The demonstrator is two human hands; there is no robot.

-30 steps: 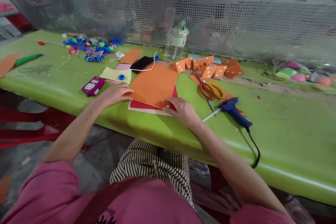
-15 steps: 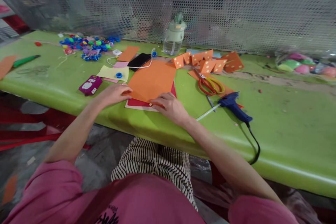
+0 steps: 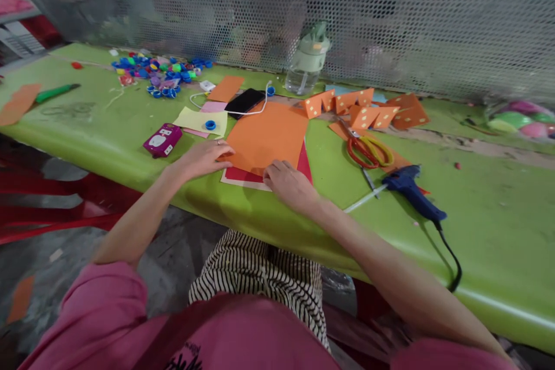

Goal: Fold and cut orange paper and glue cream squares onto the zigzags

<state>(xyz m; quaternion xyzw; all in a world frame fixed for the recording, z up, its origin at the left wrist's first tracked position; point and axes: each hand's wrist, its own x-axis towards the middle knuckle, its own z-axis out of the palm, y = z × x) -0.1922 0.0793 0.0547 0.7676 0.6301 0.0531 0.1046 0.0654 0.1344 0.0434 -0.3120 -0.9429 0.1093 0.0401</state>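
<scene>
An orange sheet (image 3: 271, 133) lies on the green worktop (image 3: 489, 231) in front of the person, over a red sheet (image 3: 306, 169) that shows only along the near and right edges; a pale edge peeks out beneath that. The left hand (image 3: 206, 159) rests at the orange sheet's near left corner, its fingers loosely bent. The right hand (image 3: 291, 186) covers part of the near edge, its fingers curled under and their tips out of sight. Whether either grip is pinching the paper or merely touching it, I cannot tell.

At the sheet's far left corner is a dark phone (image 3: 245, 102), partly crossed by a white cable (image 3: 265, 105). Yellow paper (image 3: 191, 119) bears a blue ring (image 3: 210, 125) and hides most of some pink paper. To the right, red and yellow scissor handles (image 3: 368, 150) overlap orange paper, beside a blue glue gun (image 3: 414, 191). At the right edge, a clear bag (image 3: 520, 121) of coloured pieces is cut off. Shapes behind the perforated panel (image 3: 260, 0) are too blurred to identify.
</scene>
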